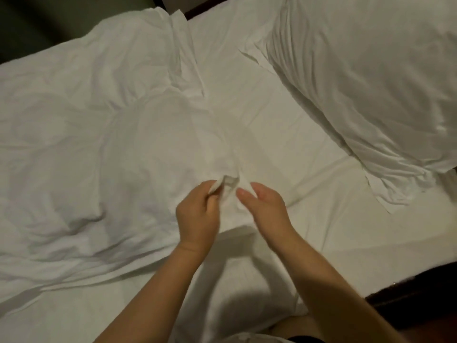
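A white duvet point(86, 134) lies crumpled over the left half of the bed. Its near right corner point(230, 186) is lifted at mid-frame. My left hand point(197, 214) pinches a fold of that corner between thumb and fingers. My right hand point(262, 204) is just to the right of it, fingers together and fairly straight, touching the cloth of the same corner; whether it grips the cloth is hidden from me.
A white pillow point(371, 78) lies at the upper right on the white bottom sheet point(284, 134). The dark headboard edge point(197, 9) shows at the top. Dark floor point(420, 300) lies beyond the bed's lower right edge.
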The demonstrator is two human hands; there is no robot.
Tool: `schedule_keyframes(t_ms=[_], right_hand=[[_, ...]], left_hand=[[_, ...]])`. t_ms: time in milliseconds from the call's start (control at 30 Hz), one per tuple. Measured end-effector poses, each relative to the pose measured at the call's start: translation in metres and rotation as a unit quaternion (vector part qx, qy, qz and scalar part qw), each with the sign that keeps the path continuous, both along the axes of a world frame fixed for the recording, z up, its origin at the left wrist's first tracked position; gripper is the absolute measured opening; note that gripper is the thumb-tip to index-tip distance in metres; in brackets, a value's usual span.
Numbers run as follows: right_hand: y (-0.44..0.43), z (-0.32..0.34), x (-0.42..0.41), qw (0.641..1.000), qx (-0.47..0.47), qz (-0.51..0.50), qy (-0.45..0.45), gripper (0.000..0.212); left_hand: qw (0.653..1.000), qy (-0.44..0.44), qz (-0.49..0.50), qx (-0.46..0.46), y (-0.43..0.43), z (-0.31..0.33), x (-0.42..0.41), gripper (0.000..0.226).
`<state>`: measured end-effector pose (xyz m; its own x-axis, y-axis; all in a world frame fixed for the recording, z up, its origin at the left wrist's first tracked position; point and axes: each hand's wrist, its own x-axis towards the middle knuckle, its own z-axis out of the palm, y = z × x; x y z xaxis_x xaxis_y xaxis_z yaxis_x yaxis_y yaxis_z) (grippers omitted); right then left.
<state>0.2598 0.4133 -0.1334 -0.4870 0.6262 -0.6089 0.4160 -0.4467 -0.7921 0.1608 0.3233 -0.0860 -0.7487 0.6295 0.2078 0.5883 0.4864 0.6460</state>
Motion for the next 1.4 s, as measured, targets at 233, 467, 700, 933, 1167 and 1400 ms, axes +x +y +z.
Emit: schedule_keyframes(t_ms=[233,467,700,933,1167,1400], right_hand=[[-0.009,0.040,0.017,0.995,0.007,-0.058,0.079,0.020],[-0.023,0.020,0.035,0.994,0.029,-0.103,-0.010,0.036],[-0.044,0.028,0.025,0.994,0.020,-0.099,0.029,0.036],[-0.052,0.018,0.026,0.998,0.001,-0.068,0.015,0.033],[-0.047,0.019,0.030,0.970,-0.189,-0.123,0.094,0.026],[-0.050,0.021,0.023,0.965,-0.202,-0.158,0.061,0.036]], left_hand=[[0.996,0.030,-0.077,0.028,0.008,0.025,-0.005,0.019],[0.982,-0.017,-0.176,-0.063,-0.017,0.013,0.007,0.032],[0.962,-0.055,-0.226,-0.143,-0.028,-0.009,0.031,0.019],[0.965,-0.110,-0.182,-0.152,-0.040,-0.028,0.035,0.014],[0.951,-0.007,-0.289,-0.107,-0.047,-0.032,0.024,0.036],[0.933,0.095,-0.348,-0.011,-0.046,-0.042,0.018,0.032]])
